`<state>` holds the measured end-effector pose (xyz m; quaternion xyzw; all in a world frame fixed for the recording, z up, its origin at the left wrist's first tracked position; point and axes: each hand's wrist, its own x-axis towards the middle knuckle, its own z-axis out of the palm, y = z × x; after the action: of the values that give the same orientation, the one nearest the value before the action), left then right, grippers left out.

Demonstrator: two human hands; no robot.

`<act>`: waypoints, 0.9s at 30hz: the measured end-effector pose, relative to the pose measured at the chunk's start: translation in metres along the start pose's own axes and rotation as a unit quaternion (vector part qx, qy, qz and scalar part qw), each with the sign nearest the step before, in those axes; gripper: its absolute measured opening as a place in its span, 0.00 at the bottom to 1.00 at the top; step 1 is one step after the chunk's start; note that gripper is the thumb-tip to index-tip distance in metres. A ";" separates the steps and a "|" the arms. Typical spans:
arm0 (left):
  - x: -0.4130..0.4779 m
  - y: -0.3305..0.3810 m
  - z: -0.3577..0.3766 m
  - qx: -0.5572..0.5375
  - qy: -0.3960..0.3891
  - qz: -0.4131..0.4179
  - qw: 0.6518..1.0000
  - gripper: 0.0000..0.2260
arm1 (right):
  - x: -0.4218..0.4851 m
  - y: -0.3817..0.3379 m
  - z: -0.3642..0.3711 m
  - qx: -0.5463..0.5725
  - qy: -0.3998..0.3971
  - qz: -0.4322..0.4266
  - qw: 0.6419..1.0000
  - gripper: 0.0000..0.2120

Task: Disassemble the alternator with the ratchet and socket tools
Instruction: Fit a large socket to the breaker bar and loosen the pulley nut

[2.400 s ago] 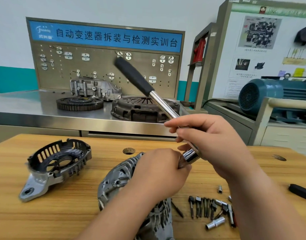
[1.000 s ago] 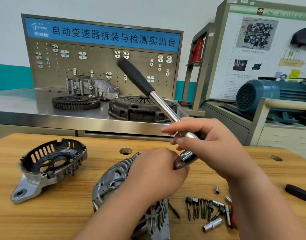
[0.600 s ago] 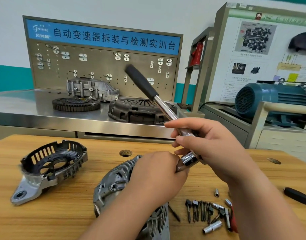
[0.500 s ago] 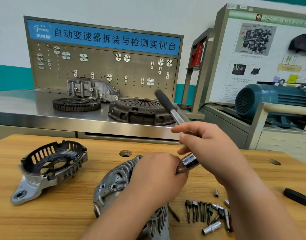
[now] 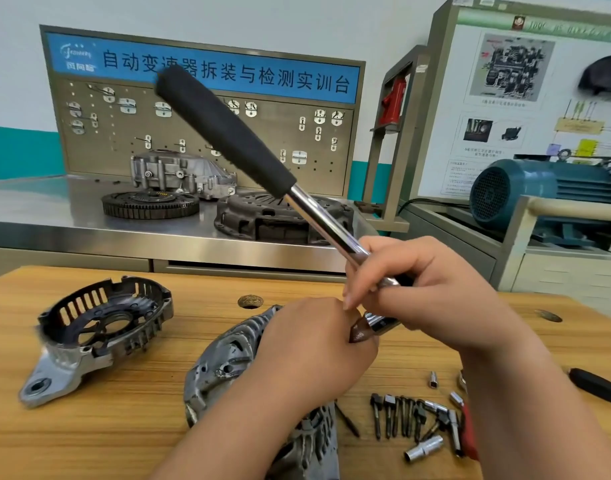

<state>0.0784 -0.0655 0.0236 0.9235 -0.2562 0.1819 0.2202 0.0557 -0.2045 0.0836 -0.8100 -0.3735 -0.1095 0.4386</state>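
I log the end cover off and the alternator core still assembled; right hand grips the ratchet, left hand clasps the socket.

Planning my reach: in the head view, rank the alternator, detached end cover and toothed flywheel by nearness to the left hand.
1. Alternator: just below the left hand.
2. Detached end cover: left side of the table.
3. Toothed flywheel: far steel bench.

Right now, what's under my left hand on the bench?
The alternator lies under the left hand, its finned housing showing left and below. The knurled socket on the ratchet pokes out at the hand's right edge. Whatever fastener it meets is covered.
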 end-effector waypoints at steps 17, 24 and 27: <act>0.000 0.005 0.001 0.035 -0.003 -0.007 0.999 0.19 | 0.004 0.002 0.016 -0.129 0.185 0.242 0.944 0.17; -0.001 0.003 -0.002 0.007 0.001 -0.031 0.999 0.18 | 0.004 -0.003 0.011 -0.033 0.097 0.099 0.990 0.19; -0.001 0.002 -0.002 0.003 -0.005 -0.021 1.000 0.19 | 0.002 -0.002 0.003 0.067 0.047 0.013 0.997 0.15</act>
<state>0.0761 -0.0653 0.0250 0.9301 -0.2376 0.1733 0.2199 0.0555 -0.2000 0.0838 -0.7774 -0.3487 -0.1162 0.5105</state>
